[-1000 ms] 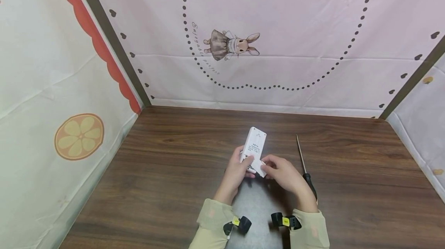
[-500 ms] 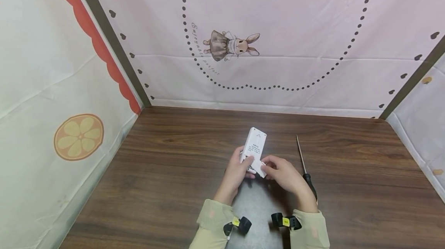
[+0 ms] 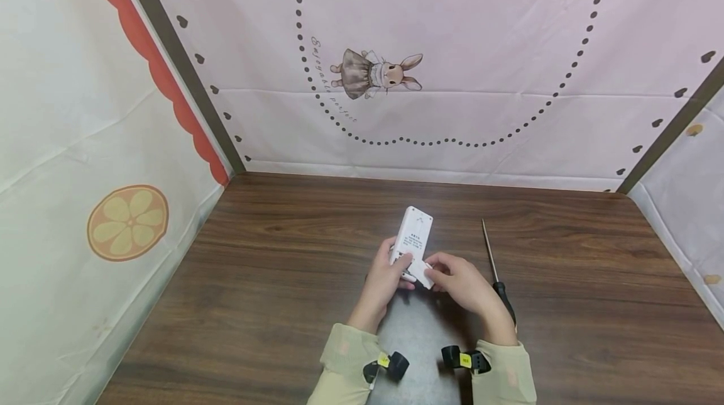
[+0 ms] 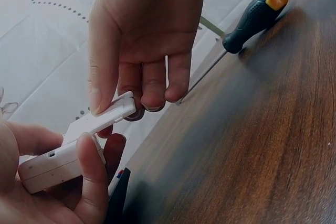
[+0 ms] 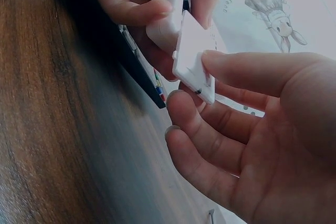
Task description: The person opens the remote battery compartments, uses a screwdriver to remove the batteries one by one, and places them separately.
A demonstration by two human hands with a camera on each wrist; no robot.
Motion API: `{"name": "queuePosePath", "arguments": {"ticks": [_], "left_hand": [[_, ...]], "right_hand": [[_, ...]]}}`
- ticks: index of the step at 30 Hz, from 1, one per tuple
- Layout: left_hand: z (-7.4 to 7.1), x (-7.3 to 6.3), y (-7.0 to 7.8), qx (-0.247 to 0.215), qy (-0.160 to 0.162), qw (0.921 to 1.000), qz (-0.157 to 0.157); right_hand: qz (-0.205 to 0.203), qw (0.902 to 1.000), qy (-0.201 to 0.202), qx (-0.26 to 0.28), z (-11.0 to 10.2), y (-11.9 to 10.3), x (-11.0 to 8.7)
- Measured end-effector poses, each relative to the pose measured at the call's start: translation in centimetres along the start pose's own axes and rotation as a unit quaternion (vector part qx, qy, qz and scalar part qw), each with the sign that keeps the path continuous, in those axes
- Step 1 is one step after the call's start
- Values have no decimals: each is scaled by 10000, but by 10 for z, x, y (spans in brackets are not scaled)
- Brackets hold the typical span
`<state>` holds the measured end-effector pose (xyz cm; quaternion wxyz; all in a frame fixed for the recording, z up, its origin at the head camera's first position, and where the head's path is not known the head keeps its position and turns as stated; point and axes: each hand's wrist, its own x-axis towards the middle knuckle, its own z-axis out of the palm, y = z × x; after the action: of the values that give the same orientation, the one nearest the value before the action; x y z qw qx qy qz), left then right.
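Head cam: L hand (image 3: 383, 276) gripped the white oblong plastic device (image 3: 416, 229) above the brown wooden table (image 3: 294, 254), R hand (image 3: 465, 282) pinched its flat white plastic cover (image 3: 420, 271), which prob. risked snapping if twisted too hard.

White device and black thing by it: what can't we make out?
- Print on the white device: head view, too small to read.
- Device's far end: right wrist view, cut off by top edge.
- Space under the cover: head view, mostly behind cover and left hand.
- Black thing: right wrist view, partly behind left hand.
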<state>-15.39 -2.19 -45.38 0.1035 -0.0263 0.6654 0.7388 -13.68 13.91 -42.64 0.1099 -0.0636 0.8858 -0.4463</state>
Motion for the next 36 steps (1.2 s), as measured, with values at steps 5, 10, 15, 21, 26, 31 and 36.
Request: {"name": "queuePosePath", "arguments": {"ticks": [5, 10, 15, 21, 26, 31, 36], "left_hand": [[-1, 1, 1, -78, -22, 10000, -18], [-1, 1, 0, -67, -26, 10000, -32], [-1, 0, 0, -46, 15, 10000, -12], [0, 0, -1, 80, 60, 9999, 12], [0, 0, -1, 96, 23, 9999, 63], [1, 0, -1, 192, 29, 9998, -3], [1, -2, 0, 289, 54, 9996, -43]], "right_hand": [[-12, 10000, -19, -12, -1, 0, 1], [-15, 10000, -28, -24, 0, 1, 2], [-20, 10000, -36, -41, 0, 2, 1], [18, 10000, -23, -69, 1, 3, 1], [33, 10000, -17, -63, 1, 3, 2], [79, 9999, -29, -55, 1, 4, 2], [88, 9999, -31, -50, 2, 4, 2]]}}
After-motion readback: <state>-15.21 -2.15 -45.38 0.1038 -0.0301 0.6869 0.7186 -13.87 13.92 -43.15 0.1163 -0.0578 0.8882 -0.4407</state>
